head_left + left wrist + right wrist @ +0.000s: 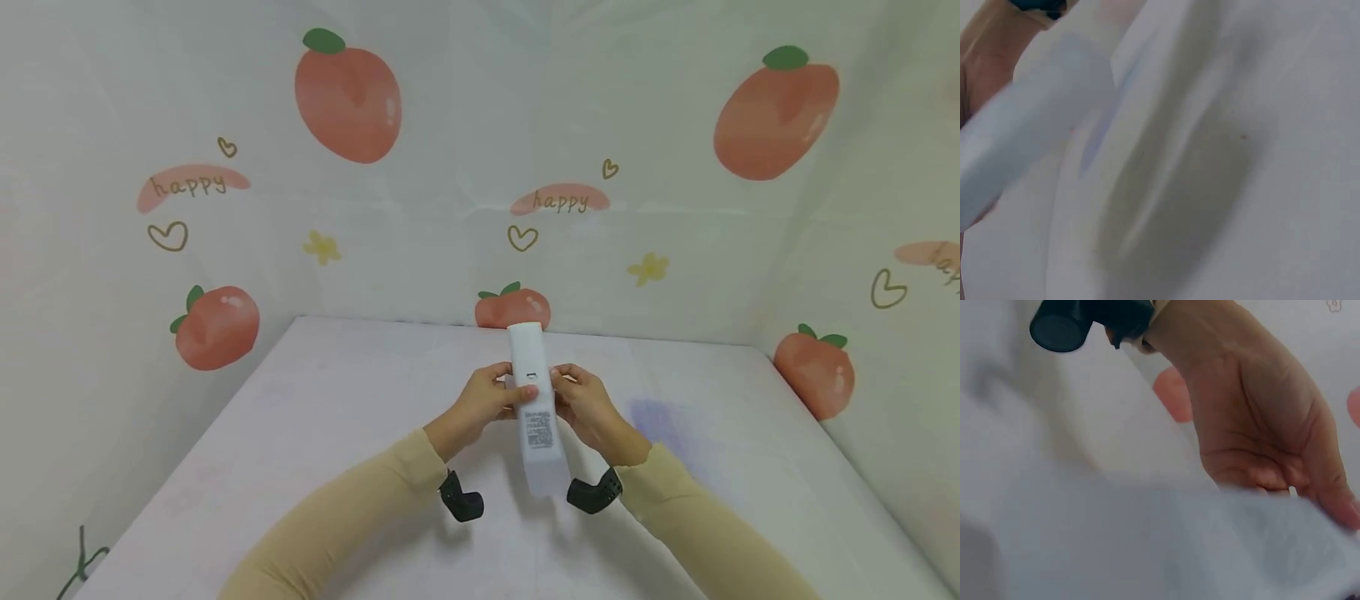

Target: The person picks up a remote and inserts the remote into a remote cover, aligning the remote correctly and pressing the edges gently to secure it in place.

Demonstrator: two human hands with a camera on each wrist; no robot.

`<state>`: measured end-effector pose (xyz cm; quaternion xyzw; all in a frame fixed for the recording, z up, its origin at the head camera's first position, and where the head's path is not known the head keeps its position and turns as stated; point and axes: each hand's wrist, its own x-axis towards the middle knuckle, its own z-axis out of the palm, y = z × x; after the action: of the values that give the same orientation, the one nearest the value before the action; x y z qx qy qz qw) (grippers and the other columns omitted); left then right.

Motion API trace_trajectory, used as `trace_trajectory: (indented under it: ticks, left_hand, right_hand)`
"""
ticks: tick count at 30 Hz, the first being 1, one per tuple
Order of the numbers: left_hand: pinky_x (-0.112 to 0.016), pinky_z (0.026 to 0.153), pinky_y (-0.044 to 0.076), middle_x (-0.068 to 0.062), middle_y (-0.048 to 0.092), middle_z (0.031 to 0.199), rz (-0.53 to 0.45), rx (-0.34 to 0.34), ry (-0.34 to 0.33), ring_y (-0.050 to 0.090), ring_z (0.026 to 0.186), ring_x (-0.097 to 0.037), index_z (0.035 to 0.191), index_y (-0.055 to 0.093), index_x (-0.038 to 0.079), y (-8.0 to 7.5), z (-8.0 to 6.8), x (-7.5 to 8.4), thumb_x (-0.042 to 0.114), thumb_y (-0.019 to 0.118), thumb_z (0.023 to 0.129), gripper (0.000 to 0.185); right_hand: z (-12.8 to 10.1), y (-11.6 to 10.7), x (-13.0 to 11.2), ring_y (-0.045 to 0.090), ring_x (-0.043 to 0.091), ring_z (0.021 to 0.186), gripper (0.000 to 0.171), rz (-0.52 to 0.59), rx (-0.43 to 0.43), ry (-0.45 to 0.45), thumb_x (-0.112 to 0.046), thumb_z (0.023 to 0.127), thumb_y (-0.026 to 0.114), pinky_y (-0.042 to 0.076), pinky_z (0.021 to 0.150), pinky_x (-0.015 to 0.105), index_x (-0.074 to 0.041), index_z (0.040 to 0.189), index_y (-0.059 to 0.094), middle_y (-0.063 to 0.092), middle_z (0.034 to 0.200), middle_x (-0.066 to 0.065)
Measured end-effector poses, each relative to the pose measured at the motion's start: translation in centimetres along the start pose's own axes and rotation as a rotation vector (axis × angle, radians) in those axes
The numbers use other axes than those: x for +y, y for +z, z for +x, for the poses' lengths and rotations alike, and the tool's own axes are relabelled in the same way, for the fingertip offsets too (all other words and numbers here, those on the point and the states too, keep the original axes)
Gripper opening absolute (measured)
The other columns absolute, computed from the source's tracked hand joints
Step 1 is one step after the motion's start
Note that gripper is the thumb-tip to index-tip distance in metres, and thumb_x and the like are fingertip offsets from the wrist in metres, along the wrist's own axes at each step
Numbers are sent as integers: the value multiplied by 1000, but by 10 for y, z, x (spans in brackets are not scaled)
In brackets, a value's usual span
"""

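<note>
A long white remote-like device [535, 408] with a small slot and a printed label on its upward face is held above the table between both hands. My left hand [486, 402] grips its left edge, thumb on top. On the other edge my right hand [585, 403] grips it the same way. The white device [1016, 134] fills the left side of the left wrist view as a blurred shape. In the right wrist view the device [1166, 544] crosses the lower frame, and the opposite hand [1260, 425] with its wrist camera [1085, 319] shows behind it.
A white table [300, 442] lies under the hands, with a faint purple stain [660, 417] to the right. Walls covered in a sheet printed with peaches close in the table on the left, back and right. Black wrist cameras [460, 498] hang under both sleeves.
</note>
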<state>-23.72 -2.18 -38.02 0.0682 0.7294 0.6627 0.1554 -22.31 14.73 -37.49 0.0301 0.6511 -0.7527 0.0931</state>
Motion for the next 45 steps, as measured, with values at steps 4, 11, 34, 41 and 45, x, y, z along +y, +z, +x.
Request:
trace_trajectory:
  ticks: [4, 11, 34, 41, 45]
  left_hand:
    - [-37, 76, 59, -14, 68, 97, 16, 22, 66, 67, 81, -16, 121, 61, 2, -2, 0, 5, 16, 77, 83, 43]
    - [-37, 81, 58, -21, 61, 113, 29, -9, 130, 64, 91, -21, 131, 51, 7, -4, -3, 2, 14, 76, 84, 53]
    - [-23, 61, 47, -1, 55, 78, -312, 228, -121, 53, 69, -13, 79, 55, 8, 9, 8, 0, 3, 58, 93, 15]
    - [-23, 65, 50, -5, 60, 87, -299, 212, -134, 56, 74, -13, 104, 59, -3, 16, 5, -5, 3, 55, 96, 11]
    - [-26, 71, 51, -8, 60, 99, -337, 203, -50, 58, 80, -14, 121, 49, 4, 21, -2, -11, 13, 52, 100, 23]
  right_hand:
    - [-7, 3, -4, 62, 12, 88, 35, -18, -11, -48, -23, 102, 49, 52, 77, 25, -6, 132, 40, 57, 108, 5]
    - [-6, -2, -7, 61, 10, 91, 47, -95, -54, -50, -18, 99, 57, 53, 81, 26, 4, 136, 39, 60, 105, 2]
    - [-13, 8, 2, 65, 13, 87, 47, -191, -109, -30, -18, 102, 49, 56, 81, 34, 10, 136, 36, 62, 107, 13]
    - [-17, 4, -4, 63, 17, 89, 48, -282, -81, -34, -18, 101, 53, 56, 84, 41, 11, 135, 38, 59, 115, 22]
    - [-14, -1, -8, 63, 16, 89, 47, -326, -71, -38, -18, 99, 56, 56, 81, 37, 10, 134, 42, 59, 114, 21]
